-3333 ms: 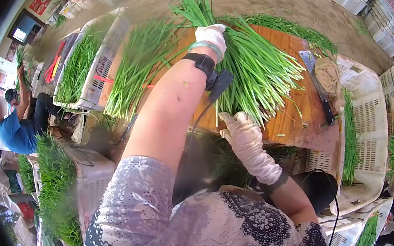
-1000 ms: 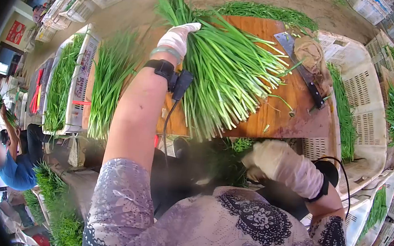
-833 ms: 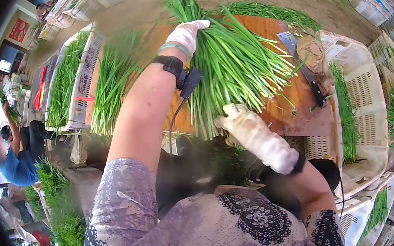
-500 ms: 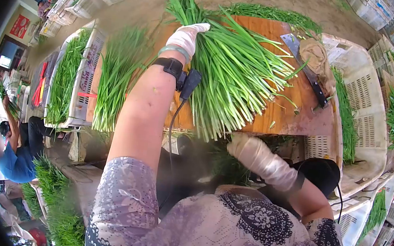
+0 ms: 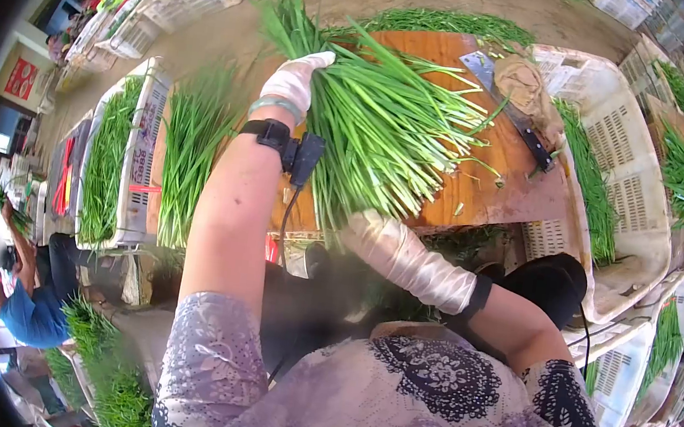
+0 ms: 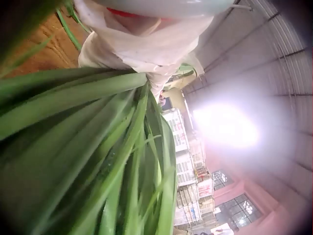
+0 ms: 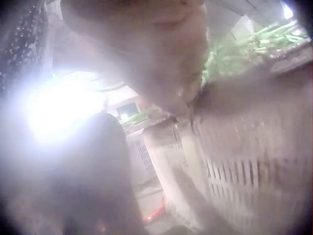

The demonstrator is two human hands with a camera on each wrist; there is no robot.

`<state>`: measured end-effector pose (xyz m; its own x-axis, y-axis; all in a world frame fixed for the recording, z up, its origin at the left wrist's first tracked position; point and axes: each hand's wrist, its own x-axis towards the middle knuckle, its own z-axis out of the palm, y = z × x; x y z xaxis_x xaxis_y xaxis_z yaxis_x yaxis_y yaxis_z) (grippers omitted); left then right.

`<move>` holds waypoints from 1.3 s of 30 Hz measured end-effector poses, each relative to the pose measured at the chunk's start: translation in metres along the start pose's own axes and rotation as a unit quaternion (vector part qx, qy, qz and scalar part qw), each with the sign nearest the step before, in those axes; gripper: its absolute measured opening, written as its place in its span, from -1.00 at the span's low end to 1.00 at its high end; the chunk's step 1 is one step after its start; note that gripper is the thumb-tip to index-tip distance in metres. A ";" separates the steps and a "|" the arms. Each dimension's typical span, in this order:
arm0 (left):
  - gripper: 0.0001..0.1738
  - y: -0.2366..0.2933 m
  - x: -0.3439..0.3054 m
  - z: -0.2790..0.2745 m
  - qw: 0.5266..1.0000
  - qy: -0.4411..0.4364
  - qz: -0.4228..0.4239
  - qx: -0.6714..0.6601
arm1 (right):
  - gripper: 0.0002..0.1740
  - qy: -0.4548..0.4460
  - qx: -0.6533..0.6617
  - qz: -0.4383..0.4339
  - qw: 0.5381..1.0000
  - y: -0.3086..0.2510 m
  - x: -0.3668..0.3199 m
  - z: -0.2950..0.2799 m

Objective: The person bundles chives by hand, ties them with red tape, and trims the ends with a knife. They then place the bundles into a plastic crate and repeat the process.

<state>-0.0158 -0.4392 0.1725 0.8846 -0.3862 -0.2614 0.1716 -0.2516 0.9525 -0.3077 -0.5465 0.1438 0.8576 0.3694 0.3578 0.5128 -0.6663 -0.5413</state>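
A thick bunch of long green chives (image 5: 386, 126) lies on the wooden table (image 5: 488, 188), cut ends toward me. My left hand (image 5: 294, 81), in a white glove, grips the bunch near its leafy end; the left wrist view shows the glove (image 6: 142, 44) wrapped over the green leaves (image 6: 98, 161). My gloved right hand (image 5: 357, 228) is at the table's near edge, against the bunch's cut ends. Its fingers are hidden among the stems, and the right wrist view shows only a blurred glove (image 7: 146, 49).
A cleaver (image 5: 510, 106) and a brown cloth (image 5: 526, 83) lie on the table's right side. White crates (image 5: 618, 161) with chives stand to the right, another crate (image 5: 112, 154) and a loose chive pile (image 5: 188, 154) to the left. A person in blue (image 5: 14, 311) sits lower left.
My right hand has moved repeatedly between below the table edge and the bunch's cut ends; now it is up against the ends again. The left hand keeps its grip.
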 end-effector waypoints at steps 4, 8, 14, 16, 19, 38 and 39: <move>-0.54 0.006 -0.007 0.000 0.993 0.015 -0.063 -0.094 | -0.86 -0.205 -0.137 -0.027 0.969 0.012 -0.092 0.035; -0.51 0.015 -0.015 -0.002 0.995 -0.007 -0.090 -0.040 | -0.87 -0.216 -0.218 0.082 0.948 -0.022 -0.046 -0.076; -0.35 -0.009 0.032 0.002 0.998 -0.049 -0.043 0.014 | -0.84 -0.062 -0.188 0.095 0.976 0.076 0.007 -0.038; -0.33 -0.017 0.044 0.002 0.995 -0.023 -0.093 0.032 | -0.81 -0.025 -0.146 0.095 0.984 0.083 -0.012 -0.023; -0.50 0.001 0.015 0.014 0.993 -0.005 -0.092 0.070 | -0.83 -0.132 -0.309 0.040 0.941 0.062 -0.055 -0.044; -0.38 -0.014 0.039 -0.004 0.996 -0.006 -0.073 0.048 | -0.81 -0.317 -0.236 0.009 0.919 0.012 -0.066 -0.027; -0.37 -0.018 0.041 -0.009 0.996 0.007 -0.084 0.014 | -0.81 -0.372 -0.003 0.061 0.926 0.008 -0.065 -0.037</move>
<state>0.0208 -0.4422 0.1458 0.8506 -0.3236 -0.4144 0.3062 -0.3359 0.8907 -0.3602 -0.5998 0.1445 0.6991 0.6344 -0.3299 0.4126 -0.7347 -0.5384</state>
